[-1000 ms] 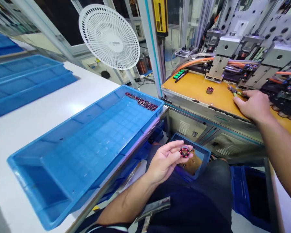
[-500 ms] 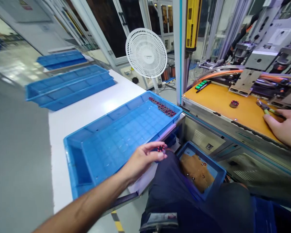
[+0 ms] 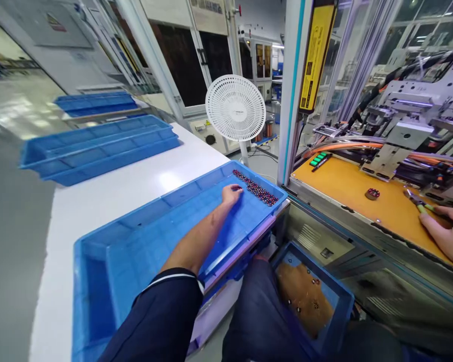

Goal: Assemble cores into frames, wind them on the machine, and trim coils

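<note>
My left hand [image 3: 230,194] reaches into the long blue tray [image 3: 139,215], its fingers closed on a small round dark part with red spots [image 3: 237,188], mostly hidden by the fingers. Just right of it, packed rows of similar round parts [image 3: 262,193] lie against the tray's far end. On the orange worktop, my right hand [image 3: 450,235] is closed around the yellow-green handles of a pair of pliers [image 3: 415,199], whose jaws lie on the surface. A single round part [image 3: 372,194] stands left of the pliers.
Machine tooling [image 3: 403,138] with orange hoses rises behind the worktop. A white fan [image 3: 236,108] stands beyond the tray. Stacked blue trays [image 3: 109,151] sit at the left. Below, a blue bin [image 3: 343,306] with cardboard holds several loose parts. A green-and-black item [image 3: 318,159] lies on the worktop.
My left hand has moved from above my knee, forward into the tray beside the rows, with the round part in its fingers. My right hand stays at the pliers. The view has tilted up slightly.
</note>
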Demonstrator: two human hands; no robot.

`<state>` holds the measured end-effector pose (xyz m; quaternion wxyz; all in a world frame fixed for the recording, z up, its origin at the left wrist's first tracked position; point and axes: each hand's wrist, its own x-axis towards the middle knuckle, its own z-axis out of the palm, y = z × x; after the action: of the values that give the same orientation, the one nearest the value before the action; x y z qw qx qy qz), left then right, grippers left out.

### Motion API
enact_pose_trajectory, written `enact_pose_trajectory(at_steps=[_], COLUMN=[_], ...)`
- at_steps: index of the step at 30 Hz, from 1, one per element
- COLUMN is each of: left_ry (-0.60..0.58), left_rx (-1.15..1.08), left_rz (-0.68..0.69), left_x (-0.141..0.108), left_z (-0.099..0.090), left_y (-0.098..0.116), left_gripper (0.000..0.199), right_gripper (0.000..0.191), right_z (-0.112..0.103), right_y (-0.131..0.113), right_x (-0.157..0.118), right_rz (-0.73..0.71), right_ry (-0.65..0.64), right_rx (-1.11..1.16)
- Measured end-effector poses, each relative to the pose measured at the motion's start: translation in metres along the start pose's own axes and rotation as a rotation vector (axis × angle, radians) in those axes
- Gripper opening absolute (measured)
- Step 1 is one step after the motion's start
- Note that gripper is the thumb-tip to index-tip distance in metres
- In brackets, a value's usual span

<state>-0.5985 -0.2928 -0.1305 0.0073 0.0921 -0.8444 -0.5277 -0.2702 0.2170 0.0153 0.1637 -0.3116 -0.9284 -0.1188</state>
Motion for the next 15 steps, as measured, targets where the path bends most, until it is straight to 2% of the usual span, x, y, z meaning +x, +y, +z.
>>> enact_pose_trajectory(at_steps=[4, 7, 11, 15], left_ry=[0.005, 0.017, 0.042, 0.065], left_rx=[0.055, 0.082, 0.105, 0.132], left_rz=[0.056, 0.096, 0.139, 0.172], left_x=[0.027, 0.038, 0.038, 0.024], left_z=[0.021, 0.03, 0.036, 0.033], left_y=[-0.011, -0.015, -0.016, -0.009], left_gripper=[0.034, 0.034, 0.035, 0.035], right_gripper=[0.062, 0.059, 0.054, 0.046], right_z=[-0.01, -0.022, -0.035, -0.04], right_y=[-0.008, -0.015, -0.024, -0.033], right_x=[-0.005, -0.006, -0.007, -0.011], right_rz=[0.02, 0.047, 0.069, 0.026], right_ry=[-0.06, -0.107, -0.136, -0.064], right_rx=[-0.016, -0.023, -0.007, 0.042])
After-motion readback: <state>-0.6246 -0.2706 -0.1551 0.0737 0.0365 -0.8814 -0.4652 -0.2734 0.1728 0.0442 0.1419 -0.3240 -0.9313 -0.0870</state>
